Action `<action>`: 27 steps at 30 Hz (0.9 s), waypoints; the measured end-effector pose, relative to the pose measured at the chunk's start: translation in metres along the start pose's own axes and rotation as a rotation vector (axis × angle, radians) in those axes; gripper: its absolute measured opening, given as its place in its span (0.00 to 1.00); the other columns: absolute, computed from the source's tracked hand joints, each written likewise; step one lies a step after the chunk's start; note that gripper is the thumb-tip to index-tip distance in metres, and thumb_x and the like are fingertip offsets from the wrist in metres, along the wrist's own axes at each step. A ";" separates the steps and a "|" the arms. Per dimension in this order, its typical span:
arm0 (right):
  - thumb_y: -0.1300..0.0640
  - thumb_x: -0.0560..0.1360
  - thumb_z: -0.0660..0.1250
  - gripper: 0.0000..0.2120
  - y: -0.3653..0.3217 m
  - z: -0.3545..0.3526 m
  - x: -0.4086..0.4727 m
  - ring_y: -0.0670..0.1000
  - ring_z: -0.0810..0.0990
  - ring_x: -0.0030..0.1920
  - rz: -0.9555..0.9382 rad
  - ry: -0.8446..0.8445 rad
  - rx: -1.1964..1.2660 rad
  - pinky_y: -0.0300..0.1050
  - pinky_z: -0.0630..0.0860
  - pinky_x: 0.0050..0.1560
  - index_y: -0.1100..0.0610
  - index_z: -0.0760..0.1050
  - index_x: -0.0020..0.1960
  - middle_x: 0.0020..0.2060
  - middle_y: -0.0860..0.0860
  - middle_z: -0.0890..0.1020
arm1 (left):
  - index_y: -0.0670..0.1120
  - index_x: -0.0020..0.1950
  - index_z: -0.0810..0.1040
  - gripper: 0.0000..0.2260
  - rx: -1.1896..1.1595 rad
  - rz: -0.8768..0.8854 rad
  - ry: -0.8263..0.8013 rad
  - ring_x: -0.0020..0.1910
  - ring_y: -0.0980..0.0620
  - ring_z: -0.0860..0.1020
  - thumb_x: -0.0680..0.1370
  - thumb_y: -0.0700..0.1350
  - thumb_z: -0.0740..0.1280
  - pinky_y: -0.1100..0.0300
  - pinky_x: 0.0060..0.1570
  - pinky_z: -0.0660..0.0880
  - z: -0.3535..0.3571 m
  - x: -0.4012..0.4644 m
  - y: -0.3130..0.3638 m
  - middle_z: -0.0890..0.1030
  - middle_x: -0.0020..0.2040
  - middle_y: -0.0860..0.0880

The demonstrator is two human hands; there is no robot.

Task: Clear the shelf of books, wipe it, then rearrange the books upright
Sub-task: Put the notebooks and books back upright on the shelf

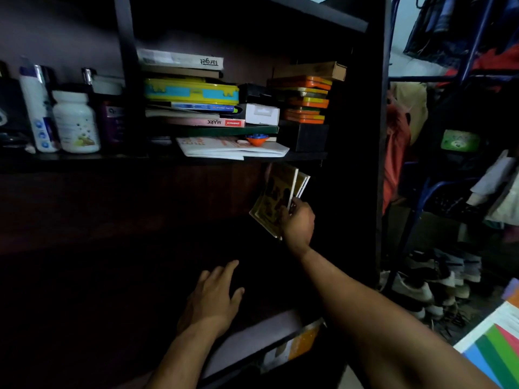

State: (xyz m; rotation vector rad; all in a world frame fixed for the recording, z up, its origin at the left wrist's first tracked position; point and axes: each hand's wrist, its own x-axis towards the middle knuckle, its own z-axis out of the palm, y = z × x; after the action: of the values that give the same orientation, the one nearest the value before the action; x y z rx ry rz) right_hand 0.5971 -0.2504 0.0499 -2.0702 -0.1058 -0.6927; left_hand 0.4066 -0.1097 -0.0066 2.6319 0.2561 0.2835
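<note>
- The left hand point(214, 297) hovers low over the dark shelf point(126, 237), its fingers point(222, 272) spread and straight, holding nothing.
- That shelf is so dim that I cannot tell whether it has been wiped, or whether anything lies on its left part.
- The thin books point(276, 196) stand tilted near the shelf's right end, just under the board above, leaning left at the bottom.
- They look light, slim and floppy, probably glossy-covered; such booklets will likely bow and slide over each other, so a grip near the lower spine edge, all pinched together, seems soundest.
- The right hand point(297, 221) grips them at their lower right corner, fingers curled round the edges; how many booklets there are is unclear.
- The hand hides their bottom edges, so whether they rest on the shelf cannot be told.
- The upper stack point(202, 108) lies flat on the board above.
</note>
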 end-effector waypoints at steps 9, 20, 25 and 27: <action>0.54 0.76 0.71 0.18 0.001 0.008 0.001 0.55 0.79 0.55 0.163 0.027 0.094 0.51 0.78 0.55 0.53 0.72 0.63 0.59 0.53 0.78 | 0.58 0.79 0.57 0.24 0.026 0.041 0.023 0.72 0.50 0.64 0.84 0.55 0.59 0.53 0.65 0.70 0.003 0.003 -0.001 0.67 0.74 0.56; 0.57 0.76 0.70 0.04 0.003 -0.050 -0.128 0.49 0.81 0.45 0.082 -0.214 0.190 0.50 0.79 0.52 0.53 0.77 0.50 0.43 0.50 0.82 | 0.55 0.78 0.62 0.22 0.119 0.100 0.000 0.70 0.46 0.67 0.84 0.53 0.59 0.50 0.62 0.72 -0.007 -0.004 0.003 0.69 0.74 0.51; 0.54 0.76 0.70 0.08 0.003 -0.159 -0.196 0.46 0.78 0.46 0.036 -0.353 0.110 0.46 0.78 0.52 0.51 0.75 0.54 0.47 0.48 0.78 | 0.52 0.76 0.69 0.22 0.251 0.312 0.027 0.60 0.43 0.75 0.82 0.53 0.64 0.49 0.56 0.75 0.000 -0.032 0.016 0.78 0.66 0.48; 0.53 0.75 0.69 0.09 0.001 -0.205 -0.213 0.44 0.77 0.48 0.000 -0.387 0.091 0.48 0.78 0.54 0.49 0.74 0.55 0.47 0.46 0.76 | 0.52 0.74 0.71 0.21 0.154 0.356 0.016 0.58 0.43 0.77 0.81 0.50 0.66 0.48 0.55 0.75 0.005 -0.052 0.041 0.80 0.63 0.48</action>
State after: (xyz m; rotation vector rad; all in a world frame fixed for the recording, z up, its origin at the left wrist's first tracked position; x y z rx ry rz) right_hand 0.3301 -0.3753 0.0258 -2.0917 -0.3498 -0.2739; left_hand 0.3635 -0.1595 0.0005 2.8195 -0.1970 0.4157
